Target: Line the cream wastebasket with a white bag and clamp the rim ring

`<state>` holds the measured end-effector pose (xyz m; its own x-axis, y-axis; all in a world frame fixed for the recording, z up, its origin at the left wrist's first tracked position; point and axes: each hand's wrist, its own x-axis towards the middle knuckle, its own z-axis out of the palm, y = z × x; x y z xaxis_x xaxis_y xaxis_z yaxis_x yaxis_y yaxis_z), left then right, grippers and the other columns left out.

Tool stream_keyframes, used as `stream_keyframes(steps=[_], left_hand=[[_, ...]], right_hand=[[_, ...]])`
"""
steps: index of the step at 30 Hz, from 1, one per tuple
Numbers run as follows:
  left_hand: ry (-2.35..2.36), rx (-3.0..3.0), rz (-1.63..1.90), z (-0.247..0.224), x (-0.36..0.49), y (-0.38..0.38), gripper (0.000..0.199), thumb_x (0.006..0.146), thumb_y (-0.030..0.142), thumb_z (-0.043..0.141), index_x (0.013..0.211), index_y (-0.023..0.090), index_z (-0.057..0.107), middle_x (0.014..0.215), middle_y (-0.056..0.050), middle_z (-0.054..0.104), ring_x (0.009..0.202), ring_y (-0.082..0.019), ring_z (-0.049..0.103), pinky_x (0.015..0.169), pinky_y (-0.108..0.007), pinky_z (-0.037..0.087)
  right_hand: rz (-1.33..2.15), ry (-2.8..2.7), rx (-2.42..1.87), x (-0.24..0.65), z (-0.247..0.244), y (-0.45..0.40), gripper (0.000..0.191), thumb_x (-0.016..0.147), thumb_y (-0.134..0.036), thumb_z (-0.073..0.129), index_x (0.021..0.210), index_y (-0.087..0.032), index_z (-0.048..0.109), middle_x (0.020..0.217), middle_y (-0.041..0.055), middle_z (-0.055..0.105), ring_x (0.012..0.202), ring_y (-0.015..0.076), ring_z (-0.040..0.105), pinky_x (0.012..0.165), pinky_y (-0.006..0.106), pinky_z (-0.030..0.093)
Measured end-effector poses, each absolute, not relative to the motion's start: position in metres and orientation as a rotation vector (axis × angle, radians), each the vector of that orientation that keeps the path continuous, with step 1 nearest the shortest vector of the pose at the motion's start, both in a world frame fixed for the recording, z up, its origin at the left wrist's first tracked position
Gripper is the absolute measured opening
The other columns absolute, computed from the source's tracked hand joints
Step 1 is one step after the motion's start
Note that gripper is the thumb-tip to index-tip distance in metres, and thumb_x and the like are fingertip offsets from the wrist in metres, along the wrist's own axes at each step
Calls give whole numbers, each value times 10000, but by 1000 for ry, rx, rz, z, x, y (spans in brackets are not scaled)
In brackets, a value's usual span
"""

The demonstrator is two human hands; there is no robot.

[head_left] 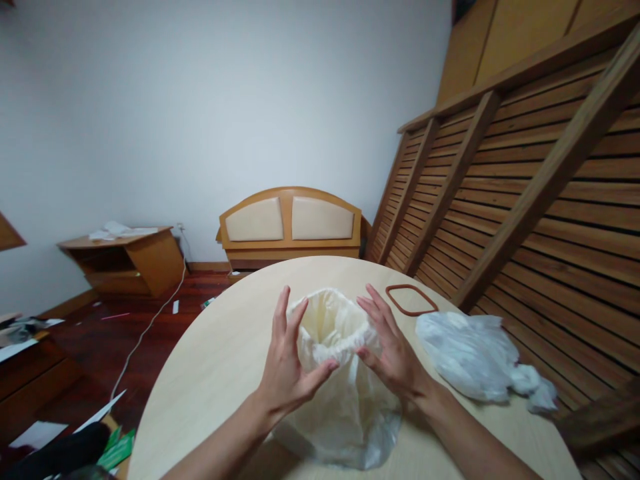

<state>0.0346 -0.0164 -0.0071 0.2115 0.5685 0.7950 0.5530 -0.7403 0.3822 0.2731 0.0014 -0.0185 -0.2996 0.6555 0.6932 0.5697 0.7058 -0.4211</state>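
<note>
A container lined with a thin whitish plastic bag (350, 407) stands on the round pale table (215, 353), its mouth open and the bag folded over the rim. My left hand (293, 357) is at the left side of the rim, fingers spread and pointing up, thumb in front of the near edge. On the right side, my right hand (393, 347) is curved around the rim with its fingers apart. Neither hand is closed on the bag. Whether the fingertips touch the plastic is hard to tell.
A brown rounded frame (411, 313) lies at the table's back right, near a knotted whitish plastic bag (470, 357). Wooden slats (525, 200) lean along the right. A headboard (293, 247) stands behind the table, a low cabinet (155, 260) at the left.
</note>
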Motion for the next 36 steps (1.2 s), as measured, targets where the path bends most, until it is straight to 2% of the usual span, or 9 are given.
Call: stream_keyframes(steps=[6,8,12,17,21,24,28,31,36], left_hand=[[1157,2498,1605,-47,32,-11,678,901,257,625,1508,312,328,1634,-138,197,1513,-353,250,1167,-596,343],[1203,2465,1596,-53,32,-7,663,916,207,585,1513,323,323,1639,-130,191,1514,-340,255,1166,-594,351],[1272,2360,1543,-63,35,3,755,952,242,548,1585,328,145,1681,-129,104,1548,-326,174,1192,-601,310],[1187,2351,1525,-69,29,9,913,920,320,600,1607,288,0,1693,-160,17,1557,-359,88,1202,-626,259],[1059,2517,1613,-64,28,6,876,910,259,606,1591,401,73,1703,-80,-63,1559,-369,35,1175,-666,272],[1086,2591,1634,-66,35,7,875,899,161,611,1585,398,122,1703,-85,-24,1557,-359,97,1156,-636,350],[1183,2606,1660,-75,41,16,947,875,64,615,1589,381,79,1693,-119,82,1534,-329,230,1113,-548,462],[1210,2595,1601,-74,37,20,952,874,76,621,1589,374,68,1692,-135,74,1542,-344,193,1131,-582,424],[1229,2478,1502,-71,28,17,1044,850,272,722,1598,329,-4,1689,-180,-19,1552,-395,70,1170,-675,281]], right_hand=[[-60,-2023,-811,279,-38,7,417,983,-324,546,1398,-283,540,1574,112,386,1405,278,448,1106,491,461],[-85,-2019,-851,275,-39,8,428,983,-247,528,1407,-294,542,1563,103,412,1416,271,437,1115,496,454],[-81,-2041,-892,267,-45,9,656,986,-215,511,1578,-355,263,1657,78,259,1500,274,315,1151,533,408],[-4,-2051,-966,264,-57,8,833,995,-276,498,1610,-330,-62,1710,61,-20,1562,265,97,1205,526,328],[3,-2078,-961,261,-61,7,860,986,-387,509,1612,-301,-74,1705,72,-90,1562,301,54,1195,560,322],[8,-2069,-954,256,-61,5,899,962,-466,539,1614,-293,-55,1703,88,-94,1559,321,70,1183,578,329],[20,-2041,-1105,249,-64,4,891,979,-351,532,1606,-308,-101,1704,92,-76,1564,284,64,1198,566,316],[34,-2062,-1154,248,-66,6,904,980,-310,530,1600,-317,-129,1704,93,-73,1564,279,53,1211,569,293],[138,-2116,-1159,253,-69,9,1022,957,-314,571,1565,-289,-251,1699,157,16,1555,307,108,1204,586,311]])
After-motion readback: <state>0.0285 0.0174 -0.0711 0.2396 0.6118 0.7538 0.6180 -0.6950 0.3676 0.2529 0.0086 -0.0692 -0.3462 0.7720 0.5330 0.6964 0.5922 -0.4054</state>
